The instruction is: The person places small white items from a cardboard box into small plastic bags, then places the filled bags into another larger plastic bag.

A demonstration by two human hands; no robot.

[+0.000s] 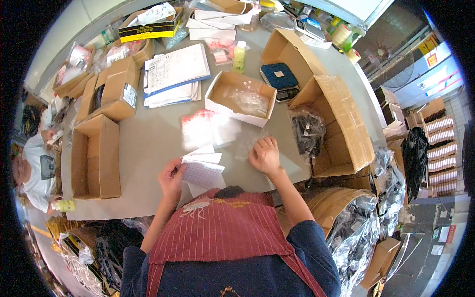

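Note:
Several sheets of white paper printed with rows of small marks (205, 173) are pinched in my left hand (171, 179), close to the table's front edge. They fan out toward the right, over another white sheet. My right hand (265, 156) rests on the table with its fingers curled down on a small clear plastic bag (246, 147); the fingertips are partly hidden. Just beyond the sheets lies a shiny stack of clear bags with red print (205, 129). Behind my right hand stands a white-sided open box (267, 116) holding small clear bags and little white round pieces.
An open carton (341, 123) with bagged black parts (308, 129) stands at right, beside a blue-topped scale (279, 75). Clipboards (175, 69), a yellow-green bottle (239, 57) and cartons line the back. An open cardboard box (110, 158) stands left; another person (42, 168) is beyond it.

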